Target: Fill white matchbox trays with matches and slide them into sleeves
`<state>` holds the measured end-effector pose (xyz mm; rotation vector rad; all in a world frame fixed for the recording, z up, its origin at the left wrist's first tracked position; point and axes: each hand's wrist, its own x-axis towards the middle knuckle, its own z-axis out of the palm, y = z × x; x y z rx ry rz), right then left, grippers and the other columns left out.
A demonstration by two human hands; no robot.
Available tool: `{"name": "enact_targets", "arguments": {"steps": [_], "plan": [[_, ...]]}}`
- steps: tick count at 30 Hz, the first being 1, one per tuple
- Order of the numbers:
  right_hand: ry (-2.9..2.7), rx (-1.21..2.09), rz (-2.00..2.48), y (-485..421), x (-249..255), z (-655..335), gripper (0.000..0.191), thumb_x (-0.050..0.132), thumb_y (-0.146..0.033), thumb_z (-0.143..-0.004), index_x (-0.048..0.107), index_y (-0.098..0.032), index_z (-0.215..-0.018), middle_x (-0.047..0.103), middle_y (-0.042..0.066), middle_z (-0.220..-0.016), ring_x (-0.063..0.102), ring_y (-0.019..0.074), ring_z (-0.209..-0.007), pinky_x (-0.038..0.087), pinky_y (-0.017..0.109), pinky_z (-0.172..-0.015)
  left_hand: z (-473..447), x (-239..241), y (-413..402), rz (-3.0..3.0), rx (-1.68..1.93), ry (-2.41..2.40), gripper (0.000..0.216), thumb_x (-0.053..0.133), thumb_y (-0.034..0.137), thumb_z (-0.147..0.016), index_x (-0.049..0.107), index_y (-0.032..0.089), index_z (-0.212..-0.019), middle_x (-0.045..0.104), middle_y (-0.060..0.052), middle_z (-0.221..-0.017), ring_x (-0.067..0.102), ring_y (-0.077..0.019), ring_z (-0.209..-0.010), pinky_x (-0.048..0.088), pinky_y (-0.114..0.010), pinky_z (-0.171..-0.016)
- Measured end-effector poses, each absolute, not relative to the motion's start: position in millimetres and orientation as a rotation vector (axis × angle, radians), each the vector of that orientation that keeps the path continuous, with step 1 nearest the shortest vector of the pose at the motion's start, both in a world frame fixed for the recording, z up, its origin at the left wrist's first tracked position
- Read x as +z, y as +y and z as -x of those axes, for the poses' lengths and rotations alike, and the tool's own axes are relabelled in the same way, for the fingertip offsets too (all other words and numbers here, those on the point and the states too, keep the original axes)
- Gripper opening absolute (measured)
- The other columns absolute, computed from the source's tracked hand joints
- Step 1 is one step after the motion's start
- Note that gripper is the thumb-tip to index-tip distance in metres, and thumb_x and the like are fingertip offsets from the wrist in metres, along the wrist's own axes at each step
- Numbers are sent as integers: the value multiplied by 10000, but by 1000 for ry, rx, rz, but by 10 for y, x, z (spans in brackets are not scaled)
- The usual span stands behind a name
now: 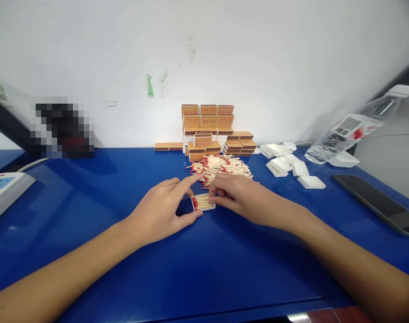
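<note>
A small white matchbox tray [203, 202] filled with red-tipped matches lies on the blue table [204, 269]. My left hand [164, 208] holds it from the left, thumb at its near corner and forefinger stretched over its far side. My right hand [238, 195] pinches its right end with curled fingers. Just behind lies a loose heap of matches [221, 166].
Orange matchboxes [207, 121] are stacked against the white wall, more beside them [241, 144]. Several empty white trays [288, 166] lie at the right. A plastic bottle [352, 130] and a dark phone [379, 204] sit far right. A white power strip [2, 188] is at the left edge.
</note>
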<state>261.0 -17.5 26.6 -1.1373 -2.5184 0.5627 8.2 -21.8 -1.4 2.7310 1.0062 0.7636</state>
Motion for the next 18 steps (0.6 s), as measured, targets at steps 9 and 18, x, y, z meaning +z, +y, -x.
{"name": "enact_targets", "arguments": {"steps": [9,18], "plan": [[-2391,261,1127,-66,135,-2634,65,620,-171,-992,669,-201,-961,659,51,-965,613,190,-880,442,310,-769,-81,18,-210,-2733,738,880,491,741,342,-944,601,205,-1395,756,-55,-1057,684,-239,-956,556,-426,-910],[-2458,229,1220,-21,24,-2637,114,586,-226,-1027,615,-179,-926,623,69,-953,585,198,-833,436,320,-733,-90,30,-205,-2759,736,796,230,715,334,-963,743,164,-1115,773,-77,-1038,676,-249,-953,555,-419,-880]]}}
